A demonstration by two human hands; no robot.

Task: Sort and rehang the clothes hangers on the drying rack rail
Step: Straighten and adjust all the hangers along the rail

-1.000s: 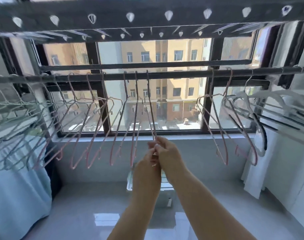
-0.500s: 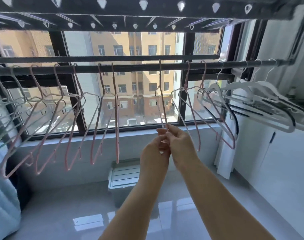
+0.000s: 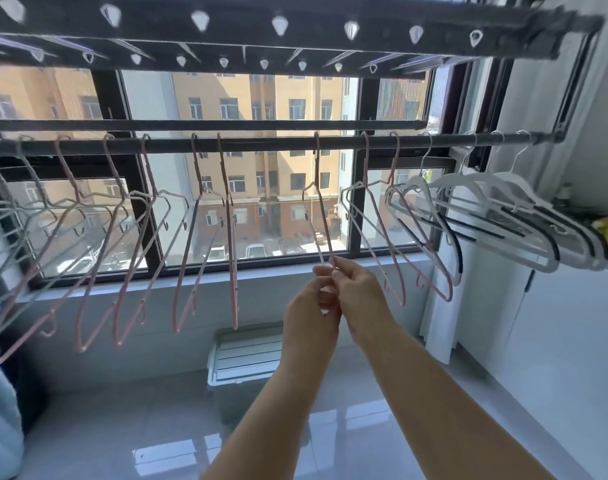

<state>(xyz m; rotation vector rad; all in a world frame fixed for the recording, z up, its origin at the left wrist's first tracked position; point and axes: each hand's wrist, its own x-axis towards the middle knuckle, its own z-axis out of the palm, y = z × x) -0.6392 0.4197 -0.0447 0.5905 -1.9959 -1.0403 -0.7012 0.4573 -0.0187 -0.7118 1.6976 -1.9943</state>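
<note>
A dark drying rack rail (image 3: 261,144) runs across the window. One pink hanger (image 3: 321,209) hangs from it at the middle, edge-on. My left hand (image 3: 311,306) and my right hand (image 3: 359,292) meet at its lower end, and both pinch the thin wire there. Several pink hangers (image 3: 129,258) hang to the left, with pale green hangers (image 3: 11,223) at the far left. Two more pink hangers (image 3: 396,244) hang just right of my hands. White hangers (image 3: 524,220) with dark strips fill the rail's right end.
A perforated black rack bar (image 3: 278,26) runs overhead, and a second thinner rail (image 3: 205,125) lies behind the main one. A white slatted box (image 3: 243,355) sits on the glossy floor under the window. A white wall (image 3: 555,323) closes the right side.
The held pink hanger has slid right along the rail, away from the left pink group and closer to the two pink hangers on the right. Both hands moved with it.
</note>
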